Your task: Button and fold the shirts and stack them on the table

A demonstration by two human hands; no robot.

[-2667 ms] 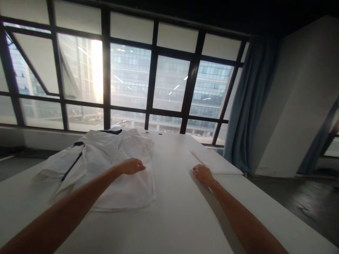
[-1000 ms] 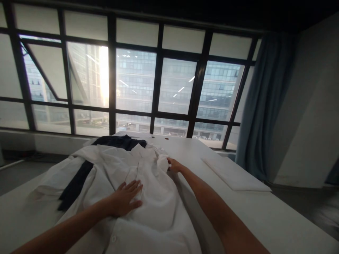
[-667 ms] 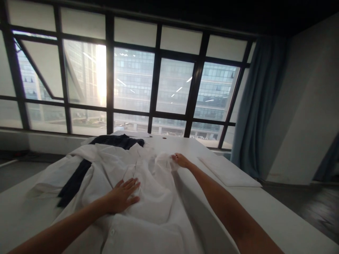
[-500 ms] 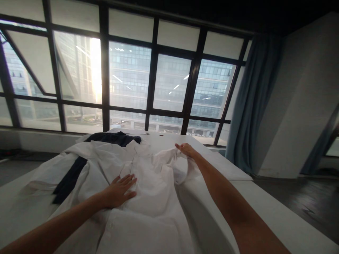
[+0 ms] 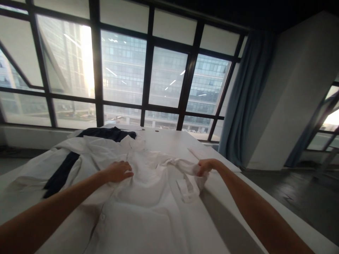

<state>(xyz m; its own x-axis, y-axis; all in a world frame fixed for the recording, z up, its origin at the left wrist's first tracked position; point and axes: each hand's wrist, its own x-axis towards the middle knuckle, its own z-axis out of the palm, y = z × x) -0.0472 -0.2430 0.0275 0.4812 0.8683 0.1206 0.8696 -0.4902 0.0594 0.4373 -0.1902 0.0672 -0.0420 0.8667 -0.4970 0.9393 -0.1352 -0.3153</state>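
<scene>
Two hands on the white shirt (image 5: pixel 148 211), spread on the counter (image 5: pixel 172 141): left hand (image 5: pixel 118 171) presses its chest, fingers loosely curled; right hand (image 5: pixel 208 165) pinches the sleeve (image 5: pixel 176 163). We'd pin left firmly and draw the sleeve low and taut.

Readable text: none in this view
White shirt (image 5: pixel 148 211): no print, tag or brand legible on the cloth
Dark garment (image 5: pixel 108 133): no lettering to be seen
Bench (image 5: pixel 172 141): no mark or number legible
Buildings beyond the window (image 5: pixel 124 74): too hazy to read any sign
</scene>
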